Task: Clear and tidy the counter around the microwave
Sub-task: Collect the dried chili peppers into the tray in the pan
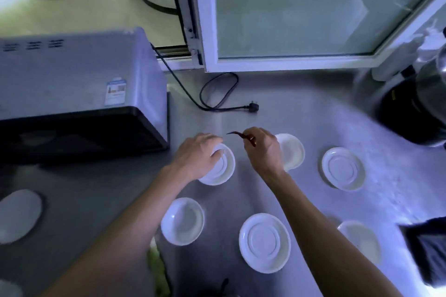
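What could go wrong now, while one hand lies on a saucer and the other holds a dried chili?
1. The left hand grips a saucer only at its rim; lifted this way, it may slip and break.
2. The chili in the right hand sits in a thin pinch and could drop onto the counter.
3. The loose plug and cord lie nearby; a passing arm might snag them.

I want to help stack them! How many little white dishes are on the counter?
6 small white dishes: under the left hand, behind the right hand, far right, front left, front middle, front right. More may sit outside the view.
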Demonstrator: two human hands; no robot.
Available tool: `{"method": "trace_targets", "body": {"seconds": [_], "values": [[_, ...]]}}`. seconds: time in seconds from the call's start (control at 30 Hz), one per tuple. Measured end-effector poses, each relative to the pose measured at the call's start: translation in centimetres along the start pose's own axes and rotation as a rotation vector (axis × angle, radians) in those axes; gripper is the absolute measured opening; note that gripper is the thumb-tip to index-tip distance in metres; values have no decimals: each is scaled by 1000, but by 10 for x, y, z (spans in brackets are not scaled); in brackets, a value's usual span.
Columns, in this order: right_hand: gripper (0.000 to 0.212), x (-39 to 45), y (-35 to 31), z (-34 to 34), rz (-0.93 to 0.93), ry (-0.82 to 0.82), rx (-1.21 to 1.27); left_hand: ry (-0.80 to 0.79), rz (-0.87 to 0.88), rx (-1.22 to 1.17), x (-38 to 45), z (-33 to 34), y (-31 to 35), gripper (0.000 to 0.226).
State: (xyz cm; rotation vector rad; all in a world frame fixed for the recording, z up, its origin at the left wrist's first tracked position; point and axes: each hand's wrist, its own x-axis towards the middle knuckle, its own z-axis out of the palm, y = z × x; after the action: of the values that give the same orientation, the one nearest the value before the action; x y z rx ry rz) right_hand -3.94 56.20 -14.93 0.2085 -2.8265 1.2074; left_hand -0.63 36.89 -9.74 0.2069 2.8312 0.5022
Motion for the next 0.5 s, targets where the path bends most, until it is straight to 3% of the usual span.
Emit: {"method": "trace_targets", "body": {"seconds": [0.27,0.5], "values": [[16,-78,-90,61,-90,-139,68,109,-131,-45,-132,-3,-71,28],[23,-158,-178,118,-242,-206,52,201,-271,-58,-274,-5,-140,38]]}}
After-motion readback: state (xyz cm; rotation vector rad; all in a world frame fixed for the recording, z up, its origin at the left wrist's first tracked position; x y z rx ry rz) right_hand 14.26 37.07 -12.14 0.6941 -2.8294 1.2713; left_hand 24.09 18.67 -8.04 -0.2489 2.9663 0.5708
